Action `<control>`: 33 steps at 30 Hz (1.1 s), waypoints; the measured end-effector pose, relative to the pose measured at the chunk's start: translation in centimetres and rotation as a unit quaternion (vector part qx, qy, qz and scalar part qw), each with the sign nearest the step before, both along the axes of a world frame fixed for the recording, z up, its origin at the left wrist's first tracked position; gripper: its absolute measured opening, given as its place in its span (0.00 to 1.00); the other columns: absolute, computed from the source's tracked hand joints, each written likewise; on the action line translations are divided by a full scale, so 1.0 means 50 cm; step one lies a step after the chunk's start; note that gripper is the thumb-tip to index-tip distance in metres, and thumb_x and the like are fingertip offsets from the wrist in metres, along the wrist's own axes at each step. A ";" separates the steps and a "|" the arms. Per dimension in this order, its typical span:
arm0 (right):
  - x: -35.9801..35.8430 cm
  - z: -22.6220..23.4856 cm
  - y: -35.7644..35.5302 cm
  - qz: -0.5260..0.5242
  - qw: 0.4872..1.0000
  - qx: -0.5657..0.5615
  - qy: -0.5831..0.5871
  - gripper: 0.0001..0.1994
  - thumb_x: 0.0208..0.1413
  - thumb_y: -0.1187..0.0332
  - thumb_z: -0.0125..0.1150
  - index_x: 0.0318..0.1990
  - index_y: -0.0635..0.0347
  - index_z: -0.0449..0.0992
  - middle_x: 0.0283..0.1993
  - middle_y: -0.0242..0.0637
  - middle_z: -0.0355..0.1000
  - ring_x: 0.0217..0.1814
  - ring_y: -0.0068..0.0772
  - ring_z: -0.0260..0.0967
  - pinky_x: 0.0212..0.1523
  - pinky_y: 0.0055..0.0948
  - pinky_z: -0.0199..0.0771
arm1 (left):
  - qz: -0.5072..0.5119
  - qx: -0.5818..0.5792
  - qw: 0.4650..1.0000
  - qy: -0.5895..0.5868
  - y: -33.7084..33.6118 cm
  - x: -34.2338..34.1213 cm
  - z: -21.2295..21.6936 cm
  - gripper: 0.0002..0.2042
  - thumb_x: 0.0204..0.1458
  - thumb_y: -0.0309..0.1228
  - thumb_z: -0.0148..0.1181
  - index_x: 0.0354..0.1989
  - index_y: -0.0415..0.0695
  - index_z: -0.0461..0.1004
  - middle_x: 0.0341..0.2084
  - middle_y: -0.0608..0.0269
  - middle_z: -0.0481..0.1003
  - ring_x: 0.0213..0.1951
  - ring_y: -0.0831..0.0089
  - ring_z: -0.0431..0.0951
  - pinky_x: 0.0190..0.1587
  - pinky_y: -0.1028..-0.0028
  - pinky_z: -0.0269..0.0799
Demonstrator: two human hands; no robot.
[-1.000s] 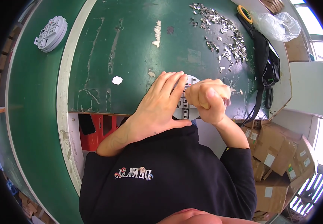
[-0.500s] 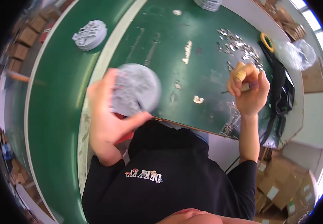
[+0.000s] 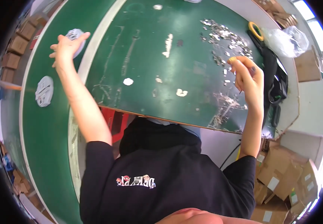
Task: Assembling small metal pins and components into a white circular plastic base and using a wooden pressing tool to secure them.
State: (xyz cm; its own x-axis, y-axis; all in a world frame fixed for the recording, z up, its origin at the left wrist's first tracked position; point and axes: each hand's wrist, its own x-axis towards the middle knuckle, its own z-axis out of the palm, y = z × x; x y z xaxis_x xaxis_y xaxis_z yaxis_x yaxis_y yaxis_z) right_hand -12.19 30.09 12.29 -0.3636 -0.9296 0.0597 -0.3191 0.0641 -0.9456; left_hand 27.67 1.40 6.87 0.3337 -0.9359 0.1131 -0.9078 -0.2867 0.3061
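Note:
My left hand (image 3: 67, 48) is stretched out over the green strip at the left, fingers spread. Just beneath and beyond it lies a round grey plastic housing (image 3: 80, 34), partly covered by the hand; whether they touch I cannot tell. A second round grey housing (image 3: 44, 91) lies nearer on the same strip. Over the right side of the table, my right hand (image 3: 246, 74) is curled closed around a thin dark rod, whose tip pokes out below the fingers. One fingertip wears a yellow wrap. Small shiny metal pieces (image 3: 225, 35) lie scattered just beyond that hand.
A pale rail (image 3: 101, 31) divides the green strip from the green table (image 3: 139, 97). Small white scraps (image 3: 182, 92) dot the tabletop. Along the right edge are a black bag (image 3: 277, 78), a yellow tape roll (image 3: 256, 31) and a clear plastic bag (image 3: 286, 41). Cardboard boxes (image 3: 281, 175) stand lower right.
My left hand has let go of the grey housing it carried, which now lies on the strip, and has reached far left to the other housing. My right hand stays curled.

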 end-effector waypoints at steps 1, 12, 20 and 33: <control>-0.010 0.001 -0.002 -0.019 0.998 0.017 0.064 0.10 0.60 0.67 0.55 0.38 0.66 0.79 0.27 0.30 0.71 0.18 0.16 0.53 0.21 0.18 0.56 | 0.005 0.047 0.999 0.024 -0.061 0.062 -0.031 0.53 0.34 0.65 0.70 0.64 0.38 0.64 0.61 0.31 0.58 0.60 0.30 0.62 0.57 0.39 0.65; -0.093 -0.083 0.061 -0.035 0.948 0.133 0.286 0.07 0.51 0.74 0.63 0.37 0.66 0.79 0.29 0.28 0.73 0.25 0.19 0.58 0.26 0.21 0.60 | -0.358 -0.062 0.917 0.166 0.197 -0.121 0.016 0.45 0.33 0.42 0.74 0.65 0.43 0.65 0.63 0.48 0.61 0.59 0.52 0.69 0.61 0.61 0.69; -0.081 -0.111 0.058 -0.015 0.949 0.095 0.301 0.07 0.53 0.75 0.62 0.40 0.65 0.79 0.30 0.31 0.72 0.26 0.22 0.61 0.28 0.23 0.63 | -0.436 -0.046 0.886 0.150 0.318 -0.198 0.022 0.50 0.31 0.34 0.78 0.69 0.45 0.60 0.68 0.52 0.57 0.62 0.51 0.66 0.64 0.60 0.66; -0.035 -0.078 0.039 0.010 0.988 0.138 0.064 0.10 0.53 0.79 0.61 0.42 0.61 0.79 0.32 0.27 0.70 0.25 0.13 0.55 0.26 0.16 0.55 | -0.664 0.014 0.731 0.155 0.449 -0.305 -0.027 0.54 0.35 0.39 0.79 0.72 0.40 0.52 0.69 0.40 0.48 0.68 0.43 0.56 0.70 0.51 0.54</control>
State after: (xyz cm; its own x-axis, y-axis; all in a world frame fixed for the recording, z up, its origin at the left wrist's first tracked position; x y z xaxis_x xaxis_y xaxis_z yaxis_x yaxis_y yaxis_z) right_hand -13.94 32.02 8.41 -0.3503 -0.9240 -0.1534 -0.4386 0.3066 -0.8448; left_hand 12.41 23.86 5.52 -0.8664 -0.4580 0.1989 -0.2796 0.7750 0.5667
